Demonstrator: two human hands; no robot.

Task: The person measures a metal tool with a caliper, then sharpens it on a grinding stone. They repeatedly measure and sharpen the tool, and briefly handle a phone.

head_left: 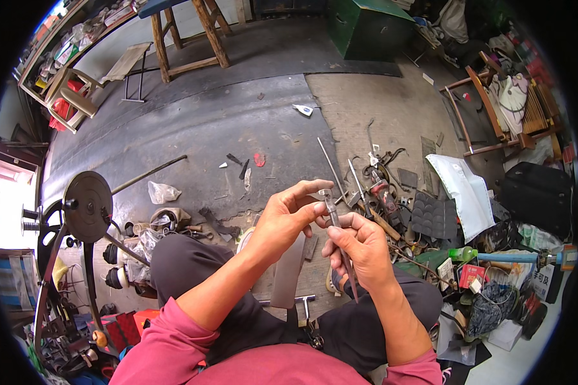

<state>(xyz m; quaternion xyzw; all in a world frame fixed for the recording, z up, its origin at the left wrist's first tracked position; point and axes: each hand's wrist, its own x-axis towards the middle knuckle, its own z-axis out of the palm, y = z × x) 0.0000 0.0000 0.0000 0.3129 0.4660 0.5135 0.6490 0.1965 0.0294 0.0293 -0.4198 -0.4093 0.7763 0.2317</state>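
In front of me, above my lap, my left hand (288,219) pinches a small silver metal piece (327,199), with the index finger curled over its top. My right hand (359,247) grips a long, dark tapered metal tool (349,279), like a file, whose point hangs down below my fingers and whose upper end meets the small piece. I cannot make out exactly how the two join. Below my left hand, between my knees, stands a grey flat slab (286,282), with a silver T-shaped metal piece (305,311) near its foot.
A black wheel stand (88,205) is at my left. Rods, tools (379,192) and a white sheet (465,199) lie ahead right. Boxes and bags (481,295) crowd my right side. A wooden stool (189,64), green cabinet (366,32) and wooden chair (501,109) stand farther back.
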